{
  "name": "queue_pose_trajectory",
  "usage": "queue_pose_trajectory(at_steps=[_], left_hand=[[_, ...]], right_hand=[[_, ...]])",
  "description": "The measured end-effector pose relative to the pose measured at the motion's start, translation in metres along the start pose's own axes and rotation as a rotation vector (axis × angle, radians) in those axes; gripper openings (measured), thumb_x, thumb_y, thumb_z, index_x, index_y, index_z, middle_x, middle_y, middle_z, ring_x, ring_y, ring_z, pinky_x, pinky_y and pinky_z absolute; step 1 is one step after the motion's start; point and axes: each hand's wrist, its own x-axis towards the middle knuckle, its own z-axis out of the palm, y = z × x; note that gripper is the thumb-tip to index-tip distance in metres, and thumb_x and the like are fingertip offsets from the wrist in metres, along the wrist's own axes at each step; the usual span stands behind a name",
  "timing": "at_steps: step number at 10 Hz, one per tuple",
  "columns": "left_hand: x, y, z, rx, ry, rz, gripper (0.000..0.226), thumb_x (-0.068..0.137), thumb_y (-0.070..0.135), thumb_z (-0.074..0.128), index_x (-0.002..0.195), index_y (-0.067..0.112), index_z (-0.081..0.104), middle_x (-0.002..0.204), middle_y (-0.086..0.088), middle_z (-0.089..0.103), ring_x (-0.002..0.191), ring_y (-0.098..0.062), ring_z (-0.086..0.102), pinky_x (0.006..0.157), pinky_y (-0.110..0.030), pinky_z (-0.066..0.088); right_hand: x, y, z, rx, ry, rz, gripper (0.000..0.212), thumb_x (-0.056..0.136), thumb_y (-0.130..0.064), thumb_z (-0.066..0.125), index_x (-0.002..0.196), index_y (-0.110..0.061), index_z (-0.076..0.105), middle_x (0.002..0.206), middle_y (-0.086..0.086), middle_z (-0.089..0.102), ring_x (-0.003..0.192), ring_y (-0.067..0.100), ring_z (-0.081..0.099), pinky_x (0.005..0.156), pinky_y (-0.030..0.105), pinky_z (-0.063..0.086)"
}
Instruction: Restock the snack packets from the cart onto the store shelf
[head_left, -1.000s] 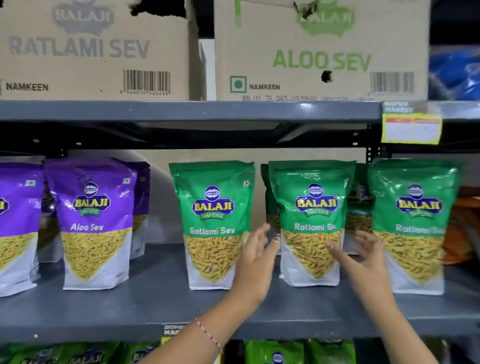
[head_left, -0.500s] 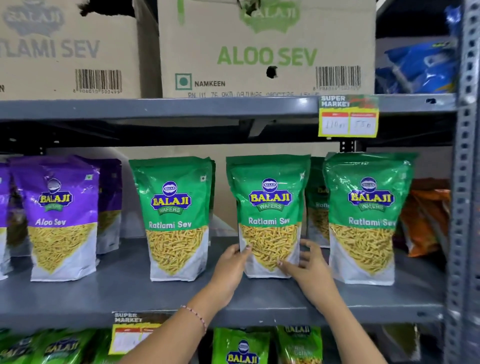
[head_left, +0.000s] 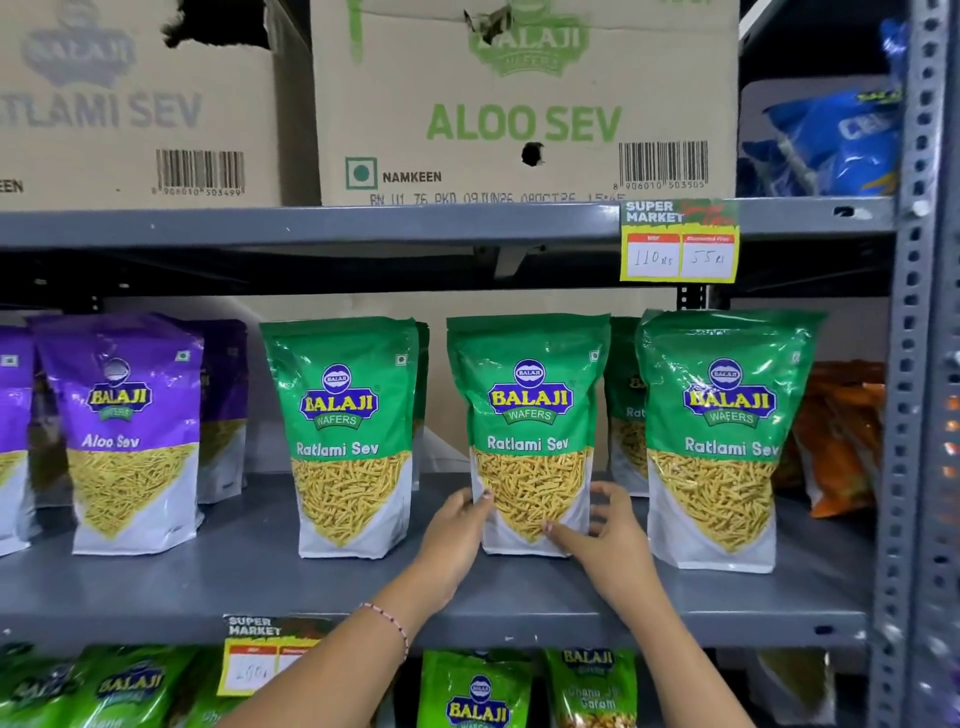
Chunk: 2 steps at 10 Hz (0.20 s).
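Packet (head_left: 530, 415) upright between left hand (head_left: 457, 530) and right hand (head_left: 608, 535)

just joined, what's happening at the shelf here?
A person is restocking snacks. Both hands are on the middle green Ratlami Sev packet, which stands upright on the grey shelf: left hand at its lower left edge, right hand at its lower right corner. Two more Ratlami Sev packets flank it; purple Aloo Sev packets stand further left.

Head view: faces shelf (head_left: 311, 587) straight on, close, slightly downward.
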Motion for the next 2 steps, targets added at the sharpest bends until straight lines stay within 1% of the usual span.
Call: queue_pose_trajectory(at_steps=[1, 2], left_hand=[[-0.026, 0.011, -0.005, 0.155, 0.116, 0.133, 0.043, 0.097, 0.038, 0.047, 0.134, 0.016, 0.054, 0.137, -0.004, 0.058, 0.123, -0.022, 0.054, 0.103, -0.034, 0.041], [-0.049, 0.011, -0.025, 0.138, 0.171, 0.399, 0.043, 0.099, 0.025, 0.049, 0.141, 0.019, 0.046, 0.147, 0.006, 0.048, 0.135, -0.008, 0.043, 0.102, -0.014, 0.036]], right_hand=[[-0.010, -0.015, 0.001, -0.024, 0.095, -0.043, 0.070, 0.076, -0.046, 0.076, 0.130, -0.016, 0.044, 0.126, 0.003, 0.058, 0.110, 0.016, 0.054, 0.091, 0.032, 0.045], [-0.027, -0.032, 0.012, -0.146, 0.332, -0.273, 0.054, 0.092, -0.046, 0.054, 0.135, -0.015, 0.046, 0.136, 0.004, 0.054, 0.128, 0.020, 0.048, 0.103, 0.036, 0.042]])
